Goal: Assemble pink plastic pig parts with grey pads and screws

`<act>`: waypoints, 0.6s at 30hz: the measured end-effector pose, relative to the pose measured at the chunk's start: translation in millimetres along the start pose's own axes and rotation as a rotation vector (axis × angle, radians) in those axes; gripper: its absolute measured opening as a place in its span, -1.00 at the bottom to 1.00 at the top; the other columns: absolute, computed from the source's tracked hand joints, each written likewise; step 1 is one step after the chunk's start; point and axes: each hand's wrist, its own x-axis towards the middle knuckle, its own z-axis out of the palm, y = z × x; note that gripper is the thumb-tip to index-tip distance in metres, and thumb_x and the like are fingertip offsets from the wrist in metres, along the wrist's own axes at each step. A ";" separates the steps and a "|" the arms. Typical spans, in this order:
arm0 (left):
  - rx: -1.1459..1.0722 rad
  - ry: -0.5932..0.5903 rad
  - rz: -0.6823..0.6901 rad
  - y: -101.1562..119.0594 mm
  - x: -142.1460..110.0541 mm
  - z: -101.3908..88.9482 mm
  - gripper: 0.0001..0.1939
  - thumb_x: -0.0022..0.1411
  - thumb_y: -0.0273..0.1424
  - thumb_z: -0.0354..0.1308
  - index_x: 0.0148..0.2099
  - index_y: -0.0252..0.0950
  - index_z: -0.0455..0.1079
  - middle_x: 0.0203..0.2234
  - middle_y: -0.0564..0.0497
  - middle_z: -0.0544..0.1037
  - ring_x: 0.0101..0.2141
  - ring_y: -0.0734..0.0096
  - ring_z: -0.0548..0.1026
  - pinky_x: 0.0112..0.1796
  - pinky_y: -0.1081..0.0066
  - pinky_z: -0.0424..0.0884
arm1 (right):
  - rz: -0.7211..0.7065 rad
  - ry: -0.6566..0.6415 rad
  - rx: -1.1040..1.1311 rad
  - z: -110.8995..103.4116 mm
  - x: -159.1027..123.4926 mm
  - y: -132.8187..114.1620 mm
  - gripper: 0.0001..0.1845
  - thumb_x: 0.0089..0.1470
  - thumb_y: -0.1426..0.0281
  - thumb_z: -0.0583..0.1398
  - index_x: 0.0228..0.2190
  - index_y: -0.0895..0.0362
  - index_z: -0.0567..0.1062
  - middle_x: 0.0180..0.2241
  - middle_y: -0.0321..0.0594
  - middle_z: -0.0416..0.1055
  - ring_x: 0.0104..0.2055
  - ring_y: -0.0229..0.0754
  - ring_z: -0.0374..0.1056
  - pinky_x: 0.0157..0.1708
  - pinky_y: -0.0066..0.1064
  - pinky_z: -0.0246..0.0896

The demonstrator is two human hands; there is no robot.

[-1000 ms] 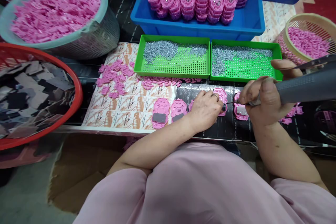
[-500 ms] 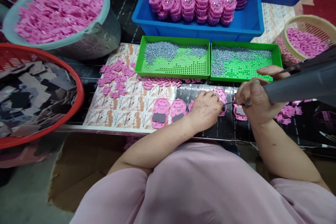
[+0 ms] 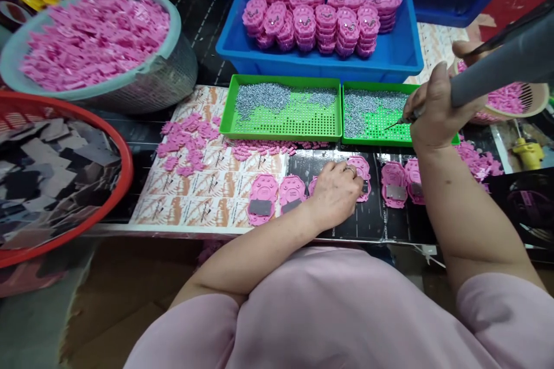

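Note:
My left hand (image 3: 336, 189) rests on a pink plastic shell (image 3: 360, 174) on the table and pins it down. Beside it lie more pink shells with grey pads: two to the left (image 3: 261, 206) and two to the right (image 3: 393, 184). My right hand (image 3: 433, 109) grips a grey electric screwdriver (image 3: 497, 66). Its thin bit points down into the right green screw tray (image 3: 376, 138), over the small silver screws (image 3: 367, 106). A second green screw tray (image 3: 281, 105) stands to the left of it.
A blue bin (image 3: 402, 57) at the back holds stacked pink shells. A grey basket (image 3: 173, 63) of pink pieces and a red basket (image 3: 116, 150) of grey pads stand at the left. A tan basket (image 3: 534, 101) sits at the right. Loose pink bits (image 3: 186, 141) lie on the table.
My right hand lifted the screwdriver off the pink shell and moved it back and up, so its bit now sits over the right green tray. My left hand has stayed on its shell.

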 end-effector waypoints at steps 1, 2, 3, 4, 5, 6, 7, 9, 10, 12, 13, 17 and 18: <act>-0.003 0.000 0.002 -0.1 -0.1 -0.1 -0.81 0.30 -0.33 0.13 -0.19 -0.34 0.51 -0.27 -0.09 0.55 -0.16 0.16 0.44 -0.21 0.24 0.22 | 0.006 -0.014 -0.012 1.1 -0.8 1.8 -0.58 0.04 0.12 0.30 -0.19 0.01 0.25 -0.76 -0.63 0.08 -0.81 -0.41 0.02 -0.81 -0.42 -0.03; -0.005 0.001 0.003 -0.2 -0.2 -0.2 -0.80 0.30 -0.33 0.13 -0.19 -0.34 0.51 -0.27 -0.09 0.55 -0.16 0.16 0.44 -0.22 0.24 0.22 | 0.018 -0.024 -0.021 1.9 -1.6 1.9 -0.60 0.04 0.12 0.30 -0.20 0.00 0.27 -0.75 -0.62 0.10 -0.81 -0.41 0.04 -0.79 -0.41 -0.01; -0.006 0.002 0.005 -0.3 -0.3 -0.2 -0.80 0.30 -0.33 0.13 -0.18 -0.34 0.51 -0.27 -0.09 0.55 -0.16 0.15 0.44 -0.22 0.23 0.22 | 0.030 -0.026 -0.026 2.7 -2.3 1.1 -0.60 0.03 0.11 0.30 -0.21 -0.01 0.29 -0.74 -0.60 0.12 -0.80 -0.40 0.06 -0.79 -0.39 0.00; -0.008 0.003 0.007 -0.5 -0.5 -0.2 -0.80 0.30 -0.33 0.13 -0.18 -0.34 0.51 -0.27 -0.10 0.55 -0.17 0.15 0.44 -0.22 0.23 0.22 | 0.039 -0.022 -0.030 3.5 -2.8 -0.1 -0.61 0.02 0.11 0.31 -0.22 -0.01 0.30 -0.73 -0.59 0.13 -0.80 -0.40 0.07 -0.79 -0.38 0.00; -0.010 0.003 0.009 -0.7 -0.6 -0.2 -0.79 0.30 -0.33 0.13 -0.18 -0.34 0.51 -0.27 -0.10 0.55 -0.17 0.15 0.44 -0.23 0.23 0.22 | 0.047 -0.020 -0.035 4.3 -2.8 -1.1 -0.60 0.01 0.10 0.31 -0.23 -0.02 0.31 -0.73 -0.58 0.14 -0.79 -0.39 0.09 -0.79 -0.37 0.00; -0.012 0.003 0.010 -0.8 -0.6 -0.2 -0.79 0.30 -0.32 0.13 -0.18 -0.34 0.51 -0.27 -0.10 0.55 -0.18 0.15 0.44 -0.24 0.23 0.22 | 0.052 -0.018 -0.040 5.0 -2.6 -1.7 -0.60 0.00 0.09 0.32 -0.23 -0.02 0.31 -0.73 -0.57 0.14 -0.79 -0.37 0.09 -0.79 -0.36 -0.01; -0.013 0.004 0.010 -1.0 -0.7 -0.2 -0.79 0.30 -0.32 0.12 -0.18 -0.35 0.51 -0.28 -0.10 0.55 -0.18 0.15 0.44 -0.24 0.23 0.22 | 0.050 -0.014 -0.046 5.8 -2.3 -1.7 -0.59 0.00 0.07 0.31 -0.23 -0.02 0.31 -0.74 -0.58 0.13 -0.80 -0.37 0.08 -0.80 -0.36 -0.03; -0.015 0.005 0.010 -1.3 -0.7 -0.1 -0.78 0.29 -0.32 0.12 -0.19 -0.35 0.51 -0.28 -0.11 0.55 -0.18 0.15 0.44 -0.24 0.23 0.22 | 0.050 -0.018 -0.064 6.9 -1.4 -0.4 -0.60 0.00 0.05 0.30 -0.26 -0.03 0.31 -0.76 -0.58 0.11 -0.80 -0.36 0.06 -0.80 -0.37 -0.04; -0.016 0.005 0.011 -1.3 -0.8 0.0 -0.78 0.29 -0.32 0.12 -0.18 -0.35 0.51 -0.28 -0.12 0.55 -0.18 0.15 0.44 -0.24 0.23 0.22 | 0.050 -0.021 -0.073 7.3 -1.2 0.6 -0.60 0.00 0.04 0.30 -0.27 -0.02 0.31 -0.76 -0.58 0.10 -0.81 -0.36 0.05 -0.80 -0.37 -0.05; -0.016 0.004 0.011 -1.3 -1.0 0.4 -0.78 0.29 -0.32 0.13 -0.18 -0.35 0.51 -0.27 -0.12 0.55 -0.18 0.15 0.44 -0.24 0.23 0.22 | 0.037 -0.017 -0.090 7.5 -1.8 2.8 -0.60 0.00 0.01 0.29 -0.29 -0.03 0.30 -0.76 -0.58 0.08 -0.81 -0.37 0.03 -0.80 -0.37 -0.07; -0.017 0.005 0.010 -1.2 -1.1 0.6 -0.79 0.29 -0.32 0.13 -0.18 -0.35 0.51 -0.27 -0.12 0.55 -0.18 0.15 0.44 -0.24 0.23 0.22 | 0.031 -0.013 -0.095 7.4 -2.6 3.8 -0.59 0.00 0.00 0.28 -0.29 -0.03 0.29 -0.76 -0.58 0.07 -0.81 -0.36 0.03 -0.80 -0.37 -0.08; -0.020 0.014 0.001 -0.8 -0.9 1.4 -0.79 0.29 -0.32 0.13 -0.18 -0.34 0.51 -0.26 -0.10 0.55 -0.17 0.15 0.44 -0.23 0.23 0.22 | 0.050 -0.007 -0.124 8.2 -7.1 7.2 -0.57 0.01 0.00 0.28 -0.24 -0.03 0.29 -0.75 -0.56 0.07 -0.78 -0.35 0.05 -0.77 -0.36 -0.06; -0.021 0.013 -0.002 -0.7 -0.6 1.4 -0.80 0.29 -0.32 0.13 -0.18 -0.34 0.51 -0.26 -0.09 0.55 -0.17 0.15 0.44 -0.24 0.24 0.22 | 0.061 -0.018 -0.129 9.1 -7.1 7.5 -0.57 0.01 0.01 0.28 -0.23 -0.04 0.29 -0.74 -0.56 0.08 -0.78 -0.35 0.06 -0.76 -0.36 -0.05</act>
